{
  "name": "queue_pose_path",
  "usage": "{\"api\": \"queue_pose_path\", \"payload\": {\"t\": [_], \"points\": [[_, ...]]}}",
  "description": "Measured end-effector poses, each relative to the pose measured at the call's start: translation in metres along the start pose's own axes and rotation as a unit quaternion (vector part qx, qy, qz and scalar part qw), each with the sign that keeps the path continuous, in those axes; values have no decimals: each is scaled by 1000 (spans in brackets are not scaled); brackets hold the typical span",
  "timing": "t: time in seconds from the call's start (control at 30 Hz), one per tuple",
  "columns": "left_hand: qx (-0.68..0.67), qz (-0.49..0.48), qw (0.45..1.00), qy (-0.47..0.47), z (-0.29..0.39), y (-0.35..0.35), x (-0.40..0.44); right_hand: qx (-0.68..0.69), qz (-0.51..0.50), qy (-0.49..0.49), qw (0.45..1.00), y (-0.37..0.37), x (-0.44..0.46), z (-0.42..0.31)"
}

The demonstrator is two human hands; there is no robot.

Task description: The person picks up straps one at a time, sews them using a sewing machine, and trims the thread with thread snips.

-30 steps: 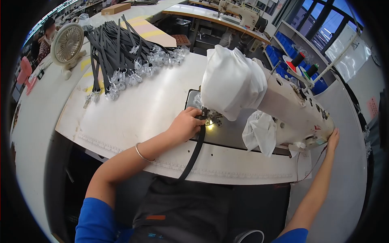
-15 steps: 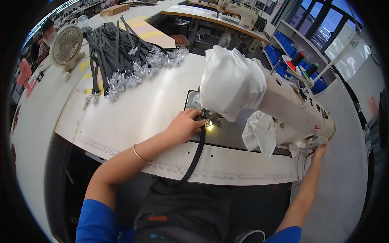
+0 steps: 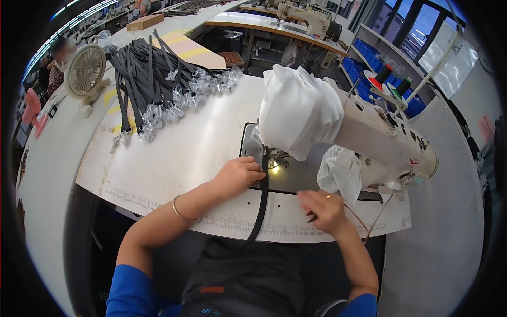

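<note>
A black strap (image 3: 260, 208) runs from under the needle area of the sewing machine (image 3: 380, 132) down over the table's front edge. My left hand (image 3: 239, 176) is closed on the strap's left side, just below the lit presser foot. To the right of the strap, my right hand (image 3: 323, 210) hovers over the table front, closed around a small dark tool (image 3: 312, 217) with a pointed end; it is partly hidden by the fingers. White cloth (image 3: 300, 111) covers the machine's head, and another white cloth (image 3: 339, 170) hangs under its arm.
A pile of black straps (image 3: 150, 71) with clear-wrapped ends lies at the back left. Beside it stand a beige fan (image 3: 86, 71) and a pink fan (image 3: 33, 108). A person (image 3: 58, 63) is at the far left. Thread spools (image 3: 384, 74) stand behind the machine.
My right hand has come from the machine's right end to the table front near the strap, where a dark tool shows in it. My left hand has slid slightly down and left.
</note>
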State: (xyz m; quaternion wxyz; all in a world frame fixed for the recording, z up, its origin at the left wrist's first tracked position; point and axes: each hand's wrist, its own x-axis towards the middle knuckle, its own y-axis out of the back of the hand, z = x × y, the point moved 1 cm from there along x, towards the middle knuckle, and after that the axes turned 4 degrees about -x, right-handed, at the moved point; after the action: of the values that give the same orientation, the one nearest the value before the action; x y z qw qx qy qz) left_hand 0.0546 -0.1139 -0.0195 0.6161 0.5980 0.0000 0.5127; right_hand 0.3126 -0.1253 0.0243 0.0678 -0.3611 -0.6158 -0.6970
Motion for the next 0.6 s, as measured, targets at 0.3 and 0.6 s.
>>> {"api": "queue_pose_path", "payload": {"t": [0.3,0.6], "points": [[-8,-47,997,61,-3,6,1,123,-61,84,987,-64,37,-17],[-74,92,958,261,-92,2,35,108,-41,73,991,-61,35,-25]]}}
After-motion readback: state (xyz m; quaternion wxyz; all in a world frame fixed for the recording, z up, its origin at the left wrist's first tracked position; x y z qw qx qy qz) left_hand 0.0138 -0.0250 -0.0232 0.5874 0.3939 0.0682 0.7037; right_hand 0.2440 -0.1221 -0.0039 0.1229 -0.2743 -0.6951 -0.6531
